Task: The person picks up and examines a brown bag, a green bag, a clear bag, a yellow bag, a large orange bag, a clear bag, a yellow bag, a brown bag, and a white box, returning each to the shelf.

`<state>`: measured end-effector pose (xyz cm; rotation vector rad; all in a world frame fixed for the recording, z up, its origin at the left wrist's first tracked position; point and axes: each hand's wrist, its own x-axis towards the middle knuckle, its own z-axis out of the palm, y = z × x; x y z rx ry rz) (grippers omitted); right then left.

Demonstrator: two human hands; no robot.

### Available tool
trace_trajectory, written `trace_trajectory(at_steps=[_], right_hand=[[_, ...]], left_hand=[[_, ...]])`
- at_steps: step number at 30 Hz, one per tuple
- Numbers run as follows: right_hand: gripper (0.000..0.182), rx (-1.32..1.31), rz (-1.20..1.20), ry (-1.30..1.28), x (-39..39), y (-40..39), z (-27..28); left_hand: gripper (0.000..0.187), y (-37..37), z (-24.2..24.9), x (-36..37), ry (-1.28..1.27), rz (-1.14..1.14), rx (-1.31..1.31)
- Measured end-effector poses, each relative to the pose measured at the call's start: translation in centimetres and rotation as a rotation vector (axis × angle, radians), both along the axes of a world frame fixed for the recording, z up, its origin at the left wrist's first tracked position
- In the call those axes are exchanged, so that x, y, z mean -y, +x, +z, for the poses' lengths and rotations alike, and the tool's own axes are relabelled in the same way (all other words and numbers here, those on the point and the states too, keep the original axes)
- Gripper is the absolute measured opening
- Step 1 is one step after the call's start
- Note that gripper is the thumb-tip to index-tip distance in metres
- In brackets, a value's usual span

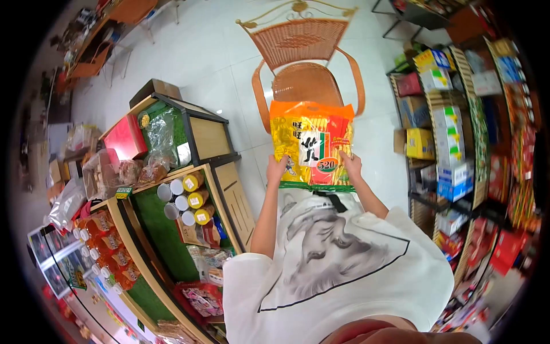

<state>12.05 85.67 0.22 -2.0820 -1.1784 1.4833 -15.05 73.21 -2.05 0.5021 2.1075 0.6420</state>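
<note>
A large snack bag, orange, yellow and red with green along its near edge and "520" printed on it, is held up in front of the chest. My left hand grips its left side low down, and my right hand grips the right side at about the same height. The fingers behind the bag are hidden. Just beyond the bag stands a brown woven armchair, its seat partly covered by the bag's top edge.
To the left, a wooden display stand holds canisters, packaged snacks and a red box. Shelves with boxes and packets line the right side. Pale floor tiles show around the chair.
</note>
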Motion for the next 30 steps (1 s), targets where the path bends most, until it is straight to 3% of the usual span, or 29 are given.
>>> trace_trajectory(at_steps=[4,5,8,11,14,15,17,19,22,23,29,30], right_hand=[[0.051,0.166,0.215,-0.009,-13.4,-3.3,-7.0],[0.047,0.245,0.258,-0.019,-16.0,-3.5,-9.3],[0.047,0.151,0.256,0.019,-22.5,-6.1,-8.7],[0.046,-0.012,0.277,0.051,-26.8,-6.8,-16.3],[0.048,-0.010,0.459,0.018,-28.3,-4.8,-29.5],[0.048,0.060,0.457,-0.089,-28.8,-5.3,-27.4],[0.048,0.185,0.463,-0.271,-32.2,-9.8,-20.0],[0.051,0.156,0.471,-0.243,-32.7,-9.7,-19.6],[0.053,0.179,0.569,-0.052,-32.4,-7.5,-22.4],[0.053,0.195,0.617,0.036,-32.4,-6.9,-23.1],[0.044,0.140,1.047,-0.109,-30.9,-10.9,-19.8],[0.043,0.165,1.170,0.041,-29.6,-12.6,-17.7]], left_hand=[[0.056,-1.7,-4.6,-10.9,-0.140,0.033,0.021],[0.055,-1.7,-5.7,-12.7,-0.157,0.043,0.048],[0.046,-1.9,-7.8,-17.9,0.073,0.196,0.170],[0.047,-3.6,-13.9,-20.9,0.252,0.155,0.091],[0.051,-4.6,-20.8,-21.1,0.341,0.080,0.000],[0.048,-4.6,-19.8,-22.4,0.174,0.117,0.014],[0.046,-4.7,-17.6,-24.7,0.148,0.179,0.230],[0.044,-4.8,-16.1,-25.7,0.178,0.160,0.373],[0.039,-4.1,-10.9,-25.7,0.145,0.074,0.280],[0.039,-3.7,-10.1,-24.7,0.173,0.092,0.235],[0.038,0.2,-6.1,-12.2,0.249,0.375,0.159],[0.039,1.7,-6.0,-9.0,0.266,0.450,0.142]])
